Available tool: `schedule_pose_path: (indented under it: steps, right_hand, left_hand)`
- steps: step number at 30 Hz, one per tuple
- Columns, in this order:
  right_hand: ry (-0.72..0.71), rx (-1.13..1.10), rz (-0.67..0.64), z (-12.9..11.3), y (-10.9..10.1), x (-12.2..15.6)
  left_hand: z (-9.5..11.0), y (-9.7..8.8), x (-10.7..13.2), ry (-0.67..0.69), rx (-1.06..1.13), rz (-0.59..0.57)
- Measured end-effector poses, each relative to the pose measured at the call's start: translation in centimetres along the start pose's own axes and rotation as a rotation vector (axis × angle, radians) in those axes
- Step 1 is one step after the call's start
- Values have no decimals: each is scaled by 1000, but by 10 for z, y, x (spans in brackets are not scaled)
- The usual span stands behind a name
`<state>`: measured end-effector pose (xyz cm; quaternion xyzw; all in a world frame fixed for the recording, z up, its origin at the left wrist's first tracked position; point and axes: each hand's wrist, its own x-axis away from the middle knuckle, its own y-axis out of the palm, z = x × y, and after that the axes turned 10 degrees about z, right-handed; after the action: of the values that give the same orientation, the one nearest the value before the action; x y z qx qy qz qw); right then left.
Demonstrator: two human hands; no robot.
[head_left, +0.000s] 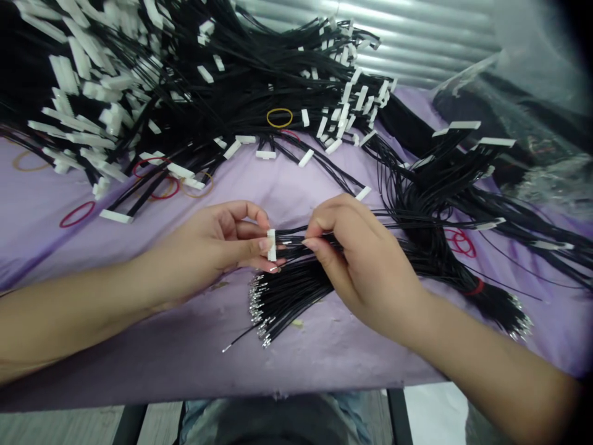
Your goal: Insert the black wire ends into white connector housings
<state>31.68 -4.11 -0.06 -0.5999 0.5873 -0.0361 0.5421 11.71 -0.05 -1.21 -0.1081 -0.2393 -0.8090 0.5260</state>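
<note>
White connector [271, 245], long axis near-far, pinched by left-hand fingers [248, 230].
Black wire bundle [288, 242] held just right, closed in right-hand fingers [322, 216].

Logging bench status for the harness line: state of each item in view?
Left hand, pinching white connector
Right hand, pinching its black wires
Crimped wire ends, loose, fanned out
Red rubber band, around wire bundle
Yellow rubber band, lying loose on wires
</note>
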Motion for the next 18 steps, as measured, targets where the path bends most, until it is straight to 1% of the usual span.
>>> schedule_pose_path:
  steps: [3,5,7,11,15,18]
  right_hand:
    - [-51,31,-44,0,1,3]
    - [-95,118,-95,0,3,5]
    - [-121,212,-115,-1,5,7]
    - [-119,299,-87,-4,10,10]
    - [-118,312,-73,-7,12,11]
    - [-160,306,-77,-7,10,10]
  left_hand:
    - [0,1,0,3,-1,-9]
    - [0,1,-1,5,-8,-18]
    - [0,1,-1,16,-10,-27]
    - [-1,0,-2,18,-13,-18]
    - [-2,-1,-2,19,-21,-13]
    - [-2,-1,-2,12,-7,-5]
